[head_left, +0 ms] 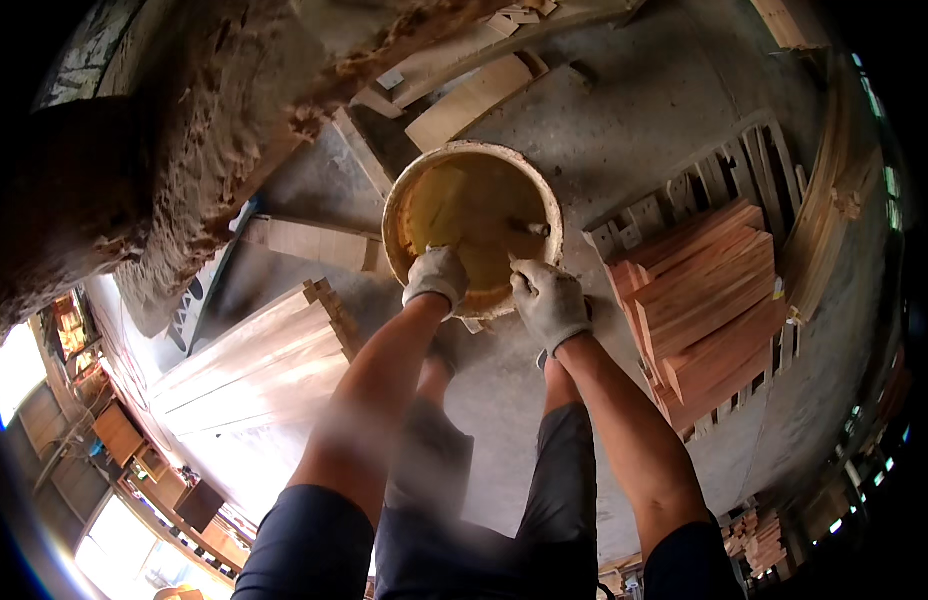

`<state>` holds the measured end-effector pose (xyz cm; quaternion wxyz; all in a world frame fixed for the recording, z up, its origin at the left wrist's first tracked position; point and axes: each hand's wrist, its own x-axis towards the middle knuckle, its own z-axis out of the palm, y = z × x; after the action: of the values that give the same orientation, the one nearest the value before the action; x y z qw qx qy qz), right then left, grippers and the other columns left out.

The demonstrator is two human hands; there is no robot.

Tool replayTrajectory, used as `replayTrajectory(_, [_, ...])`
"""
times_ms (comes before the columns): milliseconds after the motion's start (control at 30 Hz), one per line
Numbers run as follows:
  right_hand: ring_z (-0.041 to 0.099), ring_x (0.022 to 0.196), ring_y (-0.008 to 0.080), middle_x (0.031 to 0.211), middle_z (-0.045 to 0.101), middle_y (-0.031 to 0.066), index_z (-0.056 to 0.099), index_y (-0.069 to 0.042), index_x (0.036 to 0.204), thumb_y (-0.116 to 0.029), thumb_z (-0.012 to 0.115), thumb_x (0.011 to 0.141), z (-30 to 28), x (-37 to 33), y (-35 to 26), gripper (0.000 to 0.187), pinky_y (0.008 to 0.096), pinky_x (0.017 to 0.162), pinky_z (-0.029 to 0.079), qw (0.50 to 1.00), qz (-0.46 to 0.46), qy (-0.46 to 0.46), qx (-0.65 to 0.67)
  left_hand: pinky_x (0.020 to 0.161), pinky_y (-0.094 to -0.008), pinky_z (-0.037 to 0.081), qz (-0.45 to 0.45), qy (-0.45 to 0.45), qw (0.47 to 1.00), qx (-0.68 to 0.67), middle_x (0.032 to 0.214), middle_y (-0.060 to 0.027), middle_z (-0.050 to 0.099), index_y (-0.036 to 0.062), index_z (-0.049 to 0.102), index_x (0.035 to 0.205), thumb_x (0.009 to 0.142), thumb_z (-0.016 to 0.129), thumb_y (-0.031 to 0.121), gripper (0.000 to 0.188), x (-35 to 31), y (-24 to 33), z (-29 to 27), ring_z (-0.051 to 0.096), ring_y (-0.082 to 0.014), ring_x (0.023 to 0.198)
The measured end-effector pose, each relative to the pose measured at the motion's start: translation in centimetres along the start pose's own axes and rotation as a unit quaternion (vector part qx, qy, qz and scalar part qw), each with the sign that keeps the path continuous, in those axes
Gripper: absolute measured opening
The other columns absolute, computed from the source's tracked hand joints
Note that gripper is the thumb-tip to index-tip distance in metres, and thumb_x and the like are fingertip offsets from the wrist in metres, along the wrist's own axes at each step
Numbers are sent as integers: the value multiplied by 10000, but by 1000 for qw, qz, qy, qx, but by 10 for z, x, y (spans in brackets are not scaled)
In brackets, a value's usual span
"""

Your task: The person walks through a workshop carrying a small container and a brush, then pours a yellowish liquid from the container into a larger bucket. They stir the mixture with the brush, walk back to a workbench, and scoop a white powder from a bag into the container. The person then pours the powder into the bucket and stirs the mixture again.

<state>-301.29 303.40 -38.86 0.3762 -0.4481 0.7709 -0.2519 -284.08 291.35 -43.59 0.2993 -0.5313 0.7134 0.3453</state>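
A round bucket [558,190] with a crusted, pale rim stands on the floor in front of me. Its inside is yellowish brown; whether that is liquid or a coating I cannot tell. My left hand [437,277], in a pale work glove, is closed at the near left part of the bucket, its fingers curled over the inside. Gloved too, my right hand [550,300] is closed at the near right rim, with thumb and forefinger together. What either hand grips is hidden. A small dark and whitish piece [532,229] shows at the bucket's right inner side.
Reddish boards [699,300] lie stacked on a slatted pallet [729,170] at right. Pale timbers [264,360] are piled at left. A large rough log [219,130] crosses the upper left. Flat boards [469,100] lie beyond the bucket on the concrete floor [644,90].
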Motion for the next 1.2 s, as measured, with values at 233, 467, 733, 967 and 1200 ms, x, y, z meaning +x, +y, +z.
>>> replayTrajectory(233, [765,956,381,1042,786,184,774,-55,1115,-140,722,961,-11,-5,-11,183,457,850,614,998,-16,59,14,845,-465,596,2,5,970,-241,1143,-194,784,74,743,1320,1037,607,207,341,-11,-29,15,762,-360,1018])
replayTrajectory(467, [769,885,341,1007,778,180,758,-26,1104,-109,734,969,-45,-23,-35,160,418,788,615,992,-23,94,84,436,-258,382,-77,-74,770,-629,860,-40,684,36,699,1346,1106,649,331,383,-79,-30,-13,500,-73,509])
replayTrajectory(733, [756,922,376,1008,772,175,740,-43,1114,-132,702,977,-24,-30,-27,168,457,823,612,993,-106,41,10,445,-258,389,-62,-24,797,-601,864,-41,697,71,718,1358,1109,623,258,325,-78,-32,-4,495,-75,508])
replayTrajectory(967, [764,953,379,1046,781,177,754,-57,1125,-132,708,984,-30,-38,-43,166,457,852,617,987,-157,-2,36,453,-251,378,-76,-27,802,-592,853,-34,691,71,725,1364,1109,613,231,322,-80,-33,-8,499,-73,523])
replayTrajectory(1200, [769,942,362,1055,783,173,758,-56,1130,-147,702,988,-24,-23,-35,178,457,845,621,982,-166,62,59,454,-249,366,-76,-20,789,-609,844,-28,674,61,722,1363,1108,631,237,324,-85,-34,-3,497,-70,529])
